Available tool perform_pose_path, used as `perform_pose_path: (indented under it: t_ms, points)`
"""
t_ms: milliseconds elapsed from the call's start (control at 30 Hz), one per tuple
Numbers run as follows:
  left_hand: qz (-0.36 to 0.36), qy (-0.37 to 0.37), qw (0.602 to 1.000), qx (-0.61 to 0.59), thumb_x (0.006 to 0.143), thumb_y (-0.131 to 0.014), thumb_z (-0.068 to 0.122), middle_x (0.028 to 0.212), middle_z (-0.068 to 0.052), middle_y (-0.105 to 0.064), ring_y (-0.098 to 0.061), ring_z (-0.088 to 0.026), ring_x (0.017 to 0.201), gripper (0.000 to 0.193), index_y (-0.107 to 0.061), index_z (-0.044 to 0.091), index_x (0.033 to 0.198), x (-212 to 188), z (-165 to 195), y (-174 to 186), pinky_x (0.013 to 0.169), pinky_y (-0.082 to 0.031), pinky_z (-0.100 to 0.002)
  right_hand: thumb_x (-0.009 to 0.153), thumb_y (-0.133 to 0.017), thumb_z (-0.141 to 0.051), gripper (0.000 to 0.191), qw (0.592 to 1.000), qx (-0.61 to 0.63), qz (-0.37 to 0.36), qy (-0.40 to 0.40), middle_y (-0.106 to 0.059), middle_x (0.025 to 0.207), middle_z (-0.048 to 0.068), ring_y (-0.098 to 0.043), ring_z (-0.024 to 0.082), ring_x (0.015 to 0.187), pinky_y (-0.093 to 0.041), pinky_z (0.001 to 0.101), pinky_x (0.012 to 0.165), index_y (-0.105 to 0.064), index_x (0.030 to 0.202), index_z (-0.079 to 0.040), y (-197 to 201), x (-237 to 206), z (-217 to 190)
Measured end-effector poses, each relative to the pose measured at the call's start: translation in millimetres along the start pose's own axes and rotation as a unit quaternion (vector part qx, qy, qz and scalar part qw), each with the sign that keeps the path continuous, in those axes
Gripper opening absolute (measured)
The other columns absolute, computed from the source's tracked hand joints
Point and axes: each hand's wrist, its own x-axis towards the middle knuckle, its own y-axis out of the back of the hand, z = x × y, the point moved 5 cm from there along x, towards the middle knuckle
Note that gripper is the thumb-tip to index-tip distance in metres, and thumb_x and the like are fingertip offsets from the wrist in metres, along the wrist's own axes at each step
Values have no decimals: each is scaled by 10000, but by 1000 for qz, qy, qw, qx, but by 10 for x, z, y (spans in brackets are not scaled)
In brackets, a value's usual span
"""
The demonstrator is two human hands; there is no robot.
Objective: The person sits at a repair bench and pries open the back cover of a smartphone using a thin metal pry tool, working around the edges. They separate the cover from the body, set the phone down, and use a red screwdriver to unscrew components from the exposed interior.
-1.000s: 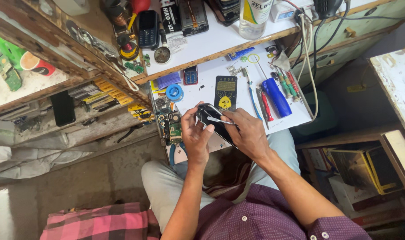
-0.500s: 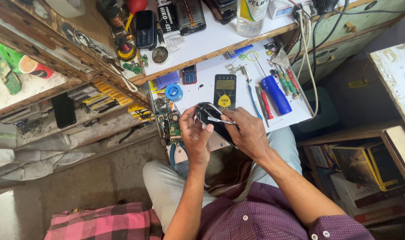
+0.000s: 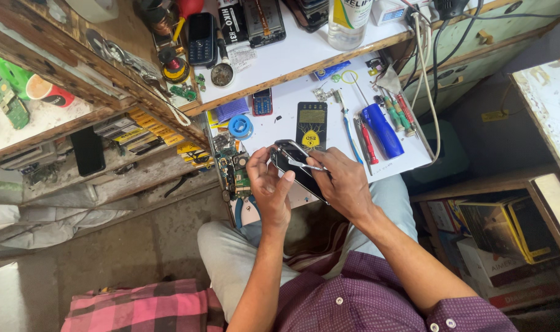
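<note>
The left hand (image 3: 269, 187) holds a dark mobile phone (image 3: 295, 167) from the side, its fingers closed around the left edge and the thumb lying on the lower part of the phone; the right hand (image 3: 344, 183) is closed on thin metal tweezers (image 3: 299, 159), and the tips of the tweezers touch the upper part of the phone; the phone is tilted, held in the air above the near edge of a white worktable (image 3: 280, 126), over the lap of the seated person; on the table, just behind the phone, lies a black flat device with a yellow sign (image 3: 311, 126); to the right of it lie a blue-handled screwdriver (image 3: 381, 130) and a red-handled screwdriver (image 3: 368, 142), side by side, and more small tools with green and red handles a little behind them; to the left stands a blue spool (image 3: 240, 126), and near it a small phone with red keys (image 3: 262, 101); green circuit boards (image 3: 234, 165) lie at the left edge of the table, just beside the left hand; on the higher shelf there is a dark keypad phone (image 3: 202, 38) and a clear bottle (image 3: 347, 21); white cables (image 3: 428, 104) hang down at the right side of the table; a pink checked cloth (image 3: 141, 305) lies low on the left.
</note>
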Motion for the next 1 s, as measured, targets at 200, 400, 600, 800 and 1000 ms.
perform_pose_path:
  t_ms: [200, 400, 600, 800, 1000]
  points:
    - [4, 5, 1000, -9, 835, -813, -14, 1448, -140, -500, -522, -226, 1307, 732, -425, 57, 1451, 8, -21, 5, 1106, -441, -342, 937, -711, -64, 175, 1000, -1, 1, 4, -621, 811, 123, -622, 287, 655, -471, 389, 573, -706, 1105, -18, 8, -7, 9]
    - [2, 5, 1000, -11, 832, -812, -27, 1431, -137, -510, -526, -224, 1283, 727, -434, 53, 1448, 16, -26, 3, 1099, -441, -341, 949, -717, -71, 157, 1000, -2, -1, -1, -609, 791, 123, -611, 287, 640, -462, 394, 567, -707, 1096, -16, 5, 0, 21]
    - [0, 6, 1000, -11, 835, -809, -26, 1433, -139, -509, -526, -221, 1290, 719, -433, 52, 1443, 26, -33, -8, 1109, -440, -338, 952, -711, -71, 164, 1000, 0, 2, 6, -617, 804, 127, -616, 293, 661, -470, 392, 585, -703, 1102, -6, 24, 5, 22]
    - [1, 15, 1000, -18, 834, -810, -22, 1438, -142, -499, -526, -225, 1280, 732, -422, 64, 1449, 46, -50, 12, 1085, -444, -340, 965, -701, -67, 157, 1000, 6, 3, 8, -631, 821, 128, -626, 287, 673, -478, 387, 592, -702, 1109, -5, 24, 14, 23]
    - [6, 20, 1000, -12, 827, -813, -21, 1440, -143, -495, -524, -230, 1285, 749, -414, 68, 1454, 58, -63, 29, 1093, -442, -345, 948, -708, -62, 174, 1000, 9, -3, 0, -625, 803, 131, -622, 289, 653, -473, 390, 580, -706, 1111, 0, 16, 25, 37]
